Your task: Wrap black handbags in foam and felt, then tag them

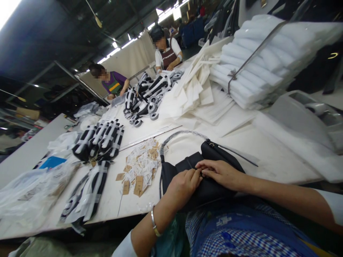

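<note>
A black handbag (pixel 217 189) lies at the table's front edge, close against my body. Its handle (pixel 184 132), wrapped in clear film, arches away over the table. My left hand (pixel 184 184) and my right hand (pixel 223 173) meet on the front of the bag. Both sets of fingertips are pinched together at the middle of its flap, where a small gold-coloured fitting partly shows. The fingers hide most of that fitting. Left of the bag is a pile of tags (pixel 138 184), brown and white, with strings.
Wrapped black bags (pixel 98 141) stand left of the tags, with plastic bags (pixel 34 192) beyond. Farther back lie black-and-white wrapped straps (pixel 151 96), white foam sheets (pixel 198 82) and a tied white stack (pixel 268 57). Two co-workers (pixel 115 82) sit across the table.
</note>
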The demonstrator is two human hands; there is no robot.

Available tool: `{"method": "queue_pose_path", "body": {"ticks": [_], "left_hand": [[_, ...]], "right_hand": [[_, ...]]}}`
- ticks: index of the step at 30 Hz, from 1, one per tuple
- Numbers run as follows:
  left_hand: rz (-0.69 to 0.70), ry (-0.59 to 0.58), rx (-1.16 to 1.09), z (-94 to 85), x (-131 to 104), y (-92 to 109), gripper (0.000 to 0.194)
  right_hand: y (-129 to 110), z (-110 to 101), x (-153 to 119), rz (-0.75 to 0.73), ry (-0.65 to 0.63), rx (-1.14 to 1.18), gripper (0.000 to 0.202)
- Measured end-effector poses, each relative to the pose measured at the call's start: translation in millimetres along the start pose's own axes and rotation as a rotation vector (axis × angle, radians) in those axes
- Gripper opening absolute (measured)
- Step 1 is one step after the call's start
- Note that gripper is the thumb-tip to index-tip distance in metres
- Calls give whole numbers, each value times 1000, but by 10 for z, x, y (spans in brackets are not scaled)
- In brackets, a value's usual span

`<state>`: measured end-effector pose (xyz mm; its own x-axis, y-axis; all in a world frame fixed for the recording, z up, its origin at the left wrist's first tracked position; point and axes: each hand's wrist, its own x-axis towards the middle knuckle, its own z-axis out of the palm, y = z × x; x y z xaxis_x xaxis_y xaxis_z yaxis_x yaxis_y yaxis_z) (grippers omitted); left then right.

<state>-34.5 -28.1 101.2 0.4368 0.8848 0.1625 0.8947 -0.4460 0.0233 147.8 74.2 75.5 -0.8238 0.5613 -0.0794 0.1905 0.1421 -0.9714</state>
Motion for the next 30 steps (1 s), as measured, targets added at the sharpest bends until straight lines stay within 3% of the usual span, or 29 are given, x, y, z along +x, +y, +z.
{"method": "queue_pose_path", "body": {"ticks": [10, 16, 24, 30], "left_hand": [[-339, -33, -670, -117, -50, -51, 38], [-532, -7, -855, 4, -111, -34, 45], [-575, 5, -953, 71, -138, -32, 47], [-593, 30, -1016, 103, -190, -15, 46]], "right_hand": [[-42, 38, -49, -53, 14, 12, 17], [-34, 43, -64, -92, -22, -185, 18], [-100, 107, -50, -162, -100, -528, 20], [-164, 82, 15, -178, -190, -602, 18]]}}
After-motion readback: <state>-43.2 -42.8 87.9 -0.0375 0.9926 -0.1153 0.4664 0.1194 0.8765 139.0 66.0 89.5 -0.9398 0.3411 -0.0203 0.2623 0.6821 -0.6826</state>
